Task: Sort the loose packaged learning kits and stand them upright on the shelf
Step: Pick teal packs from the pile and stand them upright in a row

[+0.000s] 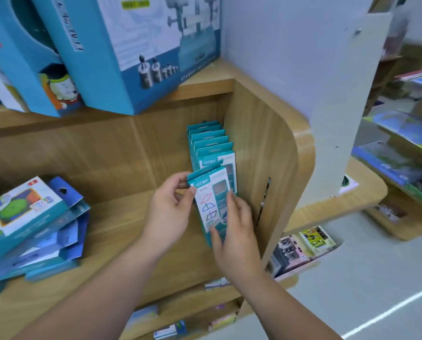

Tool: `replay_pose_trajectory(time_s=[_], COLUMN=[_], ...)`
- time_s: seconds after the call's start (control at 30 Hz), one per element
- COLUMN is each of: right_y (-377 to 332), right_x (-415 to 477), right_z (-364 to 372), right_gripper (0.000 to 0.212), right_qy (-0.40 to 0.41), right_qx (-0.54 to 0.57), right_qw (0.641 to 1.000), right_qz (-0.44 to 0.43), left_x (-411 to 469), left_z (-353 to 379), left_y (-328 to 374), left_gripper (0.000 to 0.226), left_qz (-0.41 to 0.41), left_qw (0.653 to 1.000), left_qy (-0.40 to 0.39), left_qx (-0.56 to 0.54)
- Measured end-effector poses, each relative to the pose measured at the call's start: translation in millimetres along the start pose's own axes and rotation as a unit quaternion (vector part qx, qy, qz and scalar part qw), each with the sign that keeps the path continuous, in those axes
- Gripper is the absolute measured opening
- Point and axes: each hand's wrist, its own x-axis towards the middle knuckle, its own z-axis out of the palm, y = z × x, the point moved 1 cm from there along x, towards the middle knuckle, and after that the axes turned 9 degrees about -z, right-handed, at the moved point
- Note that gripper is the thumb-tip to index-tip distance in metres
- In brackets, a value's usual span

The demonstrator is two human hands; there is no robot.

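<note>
A teal and white packaged kit (211, 204) with coloured shape drawings stands upright at the front of a row of matching teal kits (208, 141), against the right wall of the wooden shelf (121, 217). My left hand (168, 212) pinches the kit's upper left edge near its hang tab. Along the kit's right side and bottom lies my right hand (237, 229), thumb on its lower front. A loose pile of blue and teal kits (31, 227) lies flat at the shelf's left.
Large blue boxes (102, 45) stand on the shelf above. A curved wooden side panel (273, 168) and a grey upright panel (327, 119) close off the right. Lower shelves hold small books (303, 244). More goods lie on a display at far right (401, 143).
</note>
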Motion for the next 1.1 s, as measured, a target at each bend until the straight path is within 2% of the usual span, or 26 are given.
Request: replay_pose_trajectory(time_s=[0.13, 0.27, 0.37, 0.47, 0.57, 0.73, 0.83, 0.93, 1.1], right_y=[5, 6, 4, 4, 7, 12, 14, 17, 17], right_x=[2, 7, 7, 7, 9, 13, 13, 12, 12], right_z=[-1, -7, -9, -11, -14, -13, -12, -11, -13], right_gripper=[0.072, 0.074, 0.077, 0.077, 0.076, 0.075, 0.076, 0.078, 0.073], right_qy=[-0.042, -0.083, -0.095, -0.08, -0.07, -0.086, -0.098, -0.101, -0.084], right_qx=[0.005, -0.003, -0.001, 0.013, 0.024, 0.062, 0.074, 0.08, 0.094], right_qw=[0.999, 0.997, 0.995, 0.997, 0.997, 0.994, 0.992, 0.992, 0.992], right_qz=[0.002, 0.005, 0.0, -0.007, -0.011, -0.009, -0.006, -0.006, -0.011], left_x=[13, 24, 23, 21, 19, 24, 27, 27, 27], left_z=[11, 20, 26, 28, 29, 33, 35, 36, 35], left_y=[-5, -4, 1, -7, -20, -26, -27, -29, -27], left_gripper=[0.027, 0.033, 0.035, 0.024, 0.02, 0.031, 0.025, 0.029, 0.023], left_qz=[0.016, 0.045, 0.024, -0.013, -0.034, -0.051, -0.052, -0.052, -0.053], left_qw=[0.999, 0.997, 0.994, 0.992, 0.993, 0.995, 0.995, 0.995, 0.995], left_qy=[0.017, 0.048, 0.093, 0.112, 0.099, 0.079, 0.079, 0.081, 0.074], left_qx=[0.027, 0.047, 0.053, 0.049, 0.054, 0.033, 0.032, 0.031, 0.028])
